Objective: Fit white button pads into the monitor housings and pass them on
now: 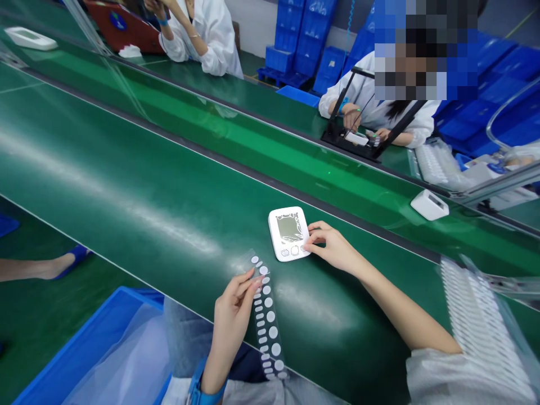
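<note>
A small white device (288, 232) with a grey screen lies flat on the green conveyor belt (126, 185). My right hand (331, 245) rests at its lower right corner, fingertips pinched on the button area. My left hand (233, 312) holds a clear strip of white round stickers (266, 318) near its top end, the strip trailing toward me over the belt's near edge.
A blue bin with a clear plastic liner (101, 354) sits at lower left. A stack of white parts in plastic (481, 326) lies at right. Another white device (429, 204) sits on the far belt. Two co-workers in white coats sit across, one at a black fixture (358, 138).
</note>
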Demonstrator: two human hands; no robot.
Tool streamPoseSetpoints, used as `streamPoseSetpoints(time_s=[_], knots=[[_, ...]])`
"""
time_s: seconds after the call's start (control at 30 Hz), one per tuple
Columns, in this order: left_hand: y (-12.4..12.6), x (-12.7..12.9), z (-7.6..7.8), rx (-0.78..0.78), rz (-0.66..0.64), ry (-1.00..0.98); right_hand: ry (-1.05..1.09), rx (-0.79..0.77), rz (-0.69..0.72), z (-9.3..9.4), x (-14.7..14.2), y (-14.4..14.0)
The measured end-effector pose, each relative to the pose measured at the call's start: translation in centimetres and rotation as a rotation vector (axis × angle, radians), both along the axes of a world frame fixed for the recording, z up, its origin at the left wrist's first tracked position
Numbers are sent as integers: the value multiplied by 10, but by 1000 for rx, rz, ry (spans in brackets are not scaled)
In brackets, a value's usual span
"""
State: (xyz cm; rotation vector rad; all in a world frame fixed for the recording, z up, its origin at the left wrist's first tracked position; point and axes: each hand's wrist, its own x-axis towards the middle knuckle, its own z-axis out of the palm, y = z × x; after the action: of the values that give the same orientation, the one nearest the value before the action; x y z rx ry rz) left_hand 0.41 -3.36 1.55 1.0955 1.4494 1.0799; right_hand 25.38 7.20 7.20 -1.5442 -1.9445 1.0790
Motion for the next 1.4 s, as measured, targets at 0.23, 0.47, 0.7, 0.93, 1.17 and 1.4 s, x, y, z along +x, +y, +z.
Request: streamPoseSetpoints(time_s=[0.23, 0.47, 0.7, 0.93, 1.17, 1.4], knots=[[0, 0, 3, -4, 13, 2, 91, -55, -64, -3, -1, -2], [-1, 0, 1, -6, 18, -24, 99, -72, -77, -4, -3, -4], [-1, 1, 1, -7, 14, -20, 120, -24, -83, -5, -6, -8], [0, 1, -1, 10, 26, -19, 317, -151, -33, -14, 8, 6], [2, 0, 0, 19, 8, -1, 283, -142, -24, -25, 6, 6], [1, -1, -3, 20, -10, -33, 270, -170, 7, -24, 9, 11]])
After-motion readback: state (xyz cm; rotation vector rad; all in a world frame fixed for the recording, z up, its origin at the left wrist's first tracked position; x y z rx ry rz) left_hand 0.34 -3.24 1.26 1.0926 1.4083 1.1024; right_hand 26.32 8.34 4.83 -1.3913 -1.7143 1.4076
